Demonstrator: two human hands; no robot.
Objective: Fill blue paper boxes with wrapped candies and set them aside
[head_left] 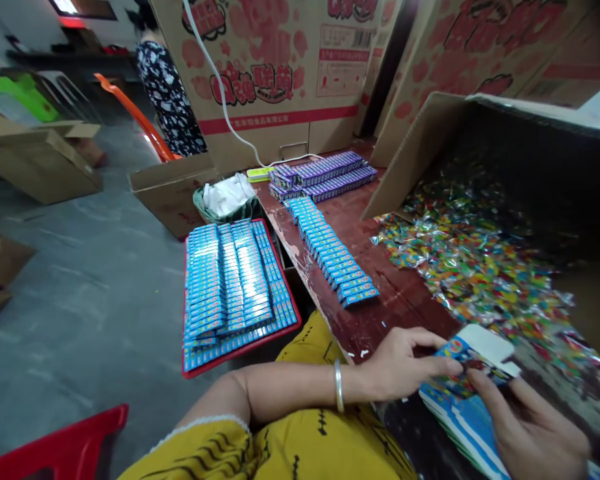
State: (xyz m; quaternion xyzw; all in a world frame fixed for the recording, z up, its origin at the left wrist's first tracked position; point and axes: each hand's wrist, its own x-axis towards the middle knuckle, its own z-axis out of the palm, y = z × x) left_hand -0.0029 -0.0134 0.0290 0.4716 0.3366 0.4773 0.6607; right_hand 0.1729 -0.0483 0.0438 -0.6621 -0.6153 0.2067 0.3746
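Note:
Between both hands is a small blue printed carton (455, 373) with a white end flap standing up. My left hand (405, 363), a silver bangle on its wrist, pinches the carton's left side between thumb and fingers. My right hand (535, 420) grips its right side, the thumb on the printed face. Just below lies a stack of flat blue cartons (467, 427), partly covered by the right hand. Ahead on the table, a long row of closed blue boxes (330, 247) leans in line. Wrapped colourful candies (460, 267) spill from a tipped cardboard box (410, 153) at the right.
Left of the table, a red tray (185, 360) carries layered rows of blue boxes (240, 280). Purple boxes (330, 177) are stacked at the table's back, before large printed cartons (280, 73). A lined bin (227, 200) and a red stool (65, 447) stand left. A person (167, 93) is behind.

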